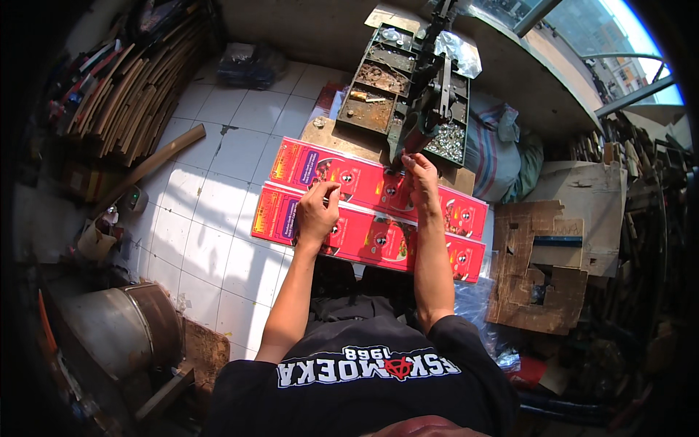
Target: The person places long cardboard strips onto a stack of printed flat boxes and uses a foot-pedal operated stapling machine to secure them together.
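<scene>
Red printed card (368,227) lies across worktop's (339,141) near edge, ends past its L & R edges; can't tell if 1 pc or 2. L hand (318,213) curled over card, can't tell if gripping. R hand (421,180): fingers pinched tog. nr lower end of metal press (431,102), nothing identifiable btwn them. I'd keep card flat, sq. w/ near edge, L hand steadying, overhang supported, R fingers clear of press's moving end. Silvery bits (447,141) handy twd worktop's R edge.
</scene>
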`<act>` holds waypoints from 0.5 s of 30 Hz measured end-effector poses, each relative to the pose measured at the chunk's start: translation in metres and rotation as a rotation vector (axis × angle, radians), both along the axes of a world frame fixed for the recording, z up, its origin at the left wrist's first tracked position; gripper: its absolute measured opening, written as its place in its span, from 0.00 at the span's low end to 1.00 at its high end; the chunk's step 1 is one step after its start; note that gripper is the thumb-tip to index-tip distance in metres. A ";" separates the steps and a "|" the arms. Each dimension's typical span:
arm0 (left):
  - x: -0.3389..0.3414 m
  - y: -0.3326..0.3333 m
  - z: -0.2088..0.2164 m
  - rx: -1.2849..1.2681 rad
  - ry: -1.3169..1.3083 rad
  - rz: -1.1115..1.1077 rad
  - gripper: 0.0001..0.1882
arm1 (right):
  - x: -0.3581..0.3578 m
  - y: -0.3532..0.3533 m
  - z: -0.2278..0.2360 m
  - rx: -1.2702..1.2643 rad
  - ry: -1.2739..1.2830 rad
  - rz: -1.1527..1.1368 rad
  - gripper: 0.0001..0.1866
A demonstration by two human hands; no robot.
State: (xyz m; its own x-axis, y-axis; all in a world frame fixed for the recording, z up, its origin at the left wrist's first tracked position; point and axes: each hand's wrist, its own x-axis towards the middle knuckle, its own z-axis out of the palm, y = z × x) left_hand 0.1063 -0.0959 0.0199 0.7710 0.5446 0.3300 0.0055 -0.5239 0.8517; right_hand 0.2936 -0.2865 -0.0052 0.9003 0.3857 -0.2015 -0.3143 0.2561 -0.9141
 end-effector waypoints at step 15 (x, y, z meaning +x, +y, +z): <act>-0.031 0.022 0.033 -0.194 -0.274 0.041 0.09 | -0.068 -0.115 0.046 -0.776 -0.380 -0.254 0.15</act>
